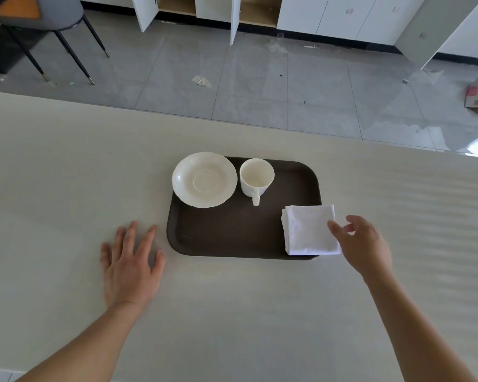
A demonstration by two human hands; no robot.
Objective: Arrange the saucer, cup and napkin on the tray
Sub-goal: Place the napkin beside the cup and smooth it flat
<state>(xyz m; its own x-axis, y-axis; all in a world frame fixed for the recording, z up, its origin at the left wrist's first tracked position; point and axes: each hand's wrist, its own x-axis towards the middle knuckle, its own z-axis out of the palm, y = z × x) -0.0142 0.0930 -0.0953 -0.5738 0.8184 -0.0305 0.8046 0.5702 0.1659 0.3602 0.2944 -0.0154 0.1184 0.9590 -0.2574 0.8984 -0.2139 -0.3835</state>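
A dark brown tray (pixel 232 232) lies on the pale table. A cream saucer (pixel 204 183) rests on its far left corner, overhanging the rim. An empty cream cup (pixel 256 176) stands upright beside the saucer, handle pointing toward me. A folded white napkin (pixel 308 230) lies on the tray's near right corner, its right edge past the rim. My right hand (pixel 362 244) hovers at the napkin's right edge, thumb over the cloth, fingers apart. My left hand (pixel 131 263) lies flat on the table left of the tray, fingers spread.
The table (pixel 66 175) ends at a far edge, with grey tiled floor beyond. A chair (pixel 53 20) stands at the far left. White cabinets (pixel 342 15) with open doors line the back wall. Scraps of litter lie on the floor.
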